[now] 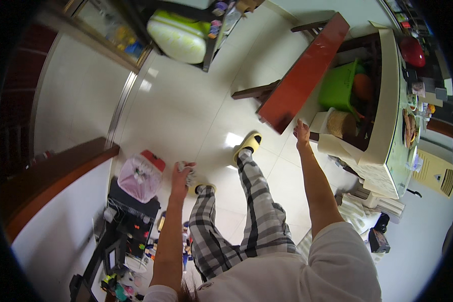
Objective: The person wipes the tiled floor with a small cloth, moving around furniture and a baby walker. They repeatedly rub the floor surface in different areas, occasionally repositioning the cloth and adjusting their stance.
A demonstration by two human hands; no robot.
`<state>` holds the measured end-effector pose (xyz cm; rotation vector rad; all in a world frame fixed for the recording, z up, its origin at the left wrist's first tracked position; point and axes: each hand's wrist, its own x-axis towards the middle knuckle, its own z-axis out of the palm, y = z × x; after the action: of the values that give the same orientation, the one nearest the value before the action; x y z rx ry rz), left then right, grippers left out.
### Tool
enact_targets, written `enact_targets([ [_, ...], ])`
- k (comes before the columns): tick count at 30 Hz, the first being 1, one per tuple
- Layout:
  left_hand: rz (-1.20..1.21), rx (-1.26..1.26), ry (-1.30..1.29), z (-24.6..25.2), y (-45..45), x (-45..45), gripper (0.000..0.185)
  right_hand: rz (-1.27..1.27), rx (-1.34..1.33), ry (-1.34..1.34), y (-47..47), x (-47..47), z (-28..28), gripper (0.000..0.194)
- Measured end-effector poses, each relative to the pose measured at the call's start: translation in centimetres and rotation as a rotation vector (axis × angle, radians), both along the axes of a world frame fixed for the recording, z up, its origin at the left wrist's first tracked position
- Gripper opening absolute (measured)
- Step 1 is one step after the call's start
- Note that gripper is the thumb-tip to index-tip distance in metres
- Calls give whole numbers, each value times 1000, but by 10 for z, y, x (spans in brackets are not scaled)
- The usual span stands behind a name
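Note:
My left hand is closed around a crumpled grey-white cloth, which looks like a rag. Just left of that hand stands a waste bin lined with a pink plastic bag, with a red piece on its rim. Out to the right, my right hand hangs with some fingers apart and nothing in it. It is nearest the end of a long red wooden bench, and a gap shows between them.
At the right, a cloth-covered table holds dishes, with a green plastic basket beneath. A green-and-white suitcase sits under a dark rack at the top. A metal door track crosses the tiled floor at left. Low shelves stand lower left.

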<state>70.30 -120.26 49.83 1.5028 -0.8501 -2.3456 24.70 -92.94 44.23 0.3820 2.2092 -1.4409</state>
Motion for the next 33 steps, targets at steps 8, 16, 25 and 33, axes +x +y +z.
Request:
enact_targets([
  [8,-409,-30,19,-16,43,-259,59,-63,-178,-294,-46,-135,-20,98],
  [16,-352,72,-165,-40,55,-346,64,-146,-478,-252,-79,-199,-33,94],
  [25,-396,184,-232,-14,102,-345,53,-353,-622,-268,-49,-198,-16,96],
  [33,-321,482,-156,5,202,-338,44,-363,-561,-300,43,-200,28,76],
])
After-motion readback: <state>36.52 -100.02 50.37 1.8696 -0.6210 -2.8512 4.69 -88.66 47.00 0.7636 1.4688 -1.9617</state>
